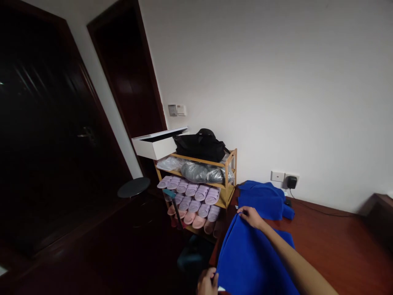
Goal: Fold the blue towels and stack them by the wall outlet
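A blue cloth (245, 254), which looks like a towel, is stretched between my two hands over the left end of the reddish-brown table (331, 241). My right hand (250, 216) pinches its far corner, and the forearm crosses above the fabric. At the bottom of the view my left hand (208, 282) is closed on the near corner, by a small white tag. Beyond my right hand lies a pile of blue cloths (260, 200) against the wall. Part of the held cloth runs out of view below.
Left of the table stands a wooden shoe rack (229, 184) with several lilac and pink slippers (192, 189). A black bag (201, 145) and a white box (156, 147) rest on top. A round stool (134, 187) is near the dark door (46, 123). A plugged-in adapter (291, 182) trails a cable.
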`<state>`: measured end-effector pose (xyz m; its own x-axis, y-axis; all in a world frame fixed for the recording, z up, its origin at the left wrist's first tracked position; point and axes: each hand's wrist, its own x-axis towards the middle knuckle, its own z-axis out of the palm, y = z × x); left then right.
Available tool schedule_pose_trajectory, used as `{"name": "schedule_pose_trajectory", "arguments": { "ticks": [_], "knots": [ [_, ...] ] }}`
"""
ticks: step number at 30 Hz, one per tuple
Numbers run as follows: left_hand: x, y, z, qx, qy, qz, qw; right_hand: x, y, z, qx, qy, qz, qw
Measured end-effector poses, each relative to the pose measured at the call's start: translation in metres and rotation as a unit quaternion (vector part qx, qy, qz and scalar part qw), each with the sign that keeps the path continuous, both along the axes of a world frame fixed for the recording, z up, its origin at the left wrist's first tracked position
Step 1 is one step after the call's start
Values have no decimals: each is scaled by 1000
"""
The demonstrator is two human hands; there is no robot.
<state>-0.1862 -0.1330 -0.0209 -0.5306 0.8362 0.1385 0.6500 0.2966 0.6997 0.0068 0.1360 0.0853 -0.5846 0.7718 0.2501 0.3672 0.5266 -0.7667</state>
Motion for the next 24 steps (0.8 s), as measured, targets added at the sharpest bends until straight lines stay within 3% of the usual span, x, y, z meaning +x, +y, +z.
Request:
{"name": "schedule_pose_trajectory", "arguments": {
  "ticks": [5, 11, 16, 20, 24],
  "knots": [
    [1, -2, 63, 111, -10, -19, 994, 80, -36, 69, 13, 50, -12, 999],
    [30, -9, 177, 245, 130, -87, 957, 183, -99, 143, 2, 127, -82, 989],
    [65, -15, 262, 291, 218, -169, 916, 243, -151, 185, 14, 168, -149, 974],
    [86, -11, 302, 312, 184, -252, 898, 280, -186, 202, 42, 184, -204, 961],
    [102, 2, 316, 315, 161, -294, 888, 312, -216, 204, 62, 197, -240, 949]
  ]
}}
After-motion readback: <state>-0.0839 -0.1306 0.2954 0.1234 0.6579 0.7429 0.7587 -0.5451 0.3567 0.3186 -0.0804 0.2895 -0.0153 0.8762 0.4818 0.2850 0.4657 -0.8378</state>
